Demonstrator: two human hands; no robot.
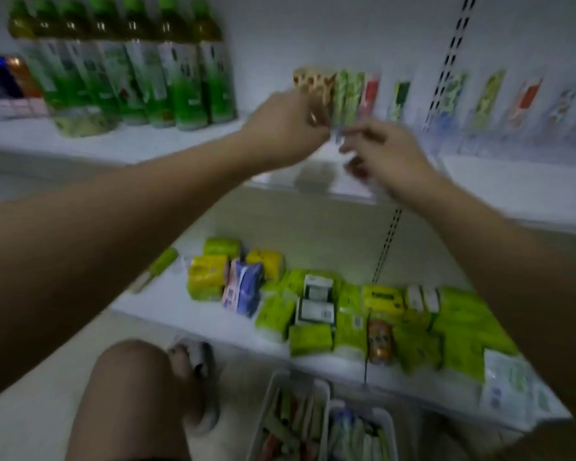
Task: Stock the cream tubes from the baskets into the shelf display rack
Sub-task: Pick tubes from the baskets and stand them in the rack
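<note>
The frame is blurred by motion. A clear display rack (316,181) stands on the upper shelf with several cream tubes (346,94) upright in it. My left hand (286,128) holds an orange-patterned tube (313,84) at the rack's left end. My right hand (379,154) is just to the right of it at the rack's front, fingers curled; whether it holds anything is lost in the blur. Two white baskets (273,394) with more tubes sit on the floor at the bottom.
Green drink bottles (130,68) line the upper shelf on the left. More tubes (492,98) stand along the right. The lower shelf (213,327) carries green and yellow packets (346,311). My knee (130,394) and sandalled foot (197,377) are beside the baskets.
</note>
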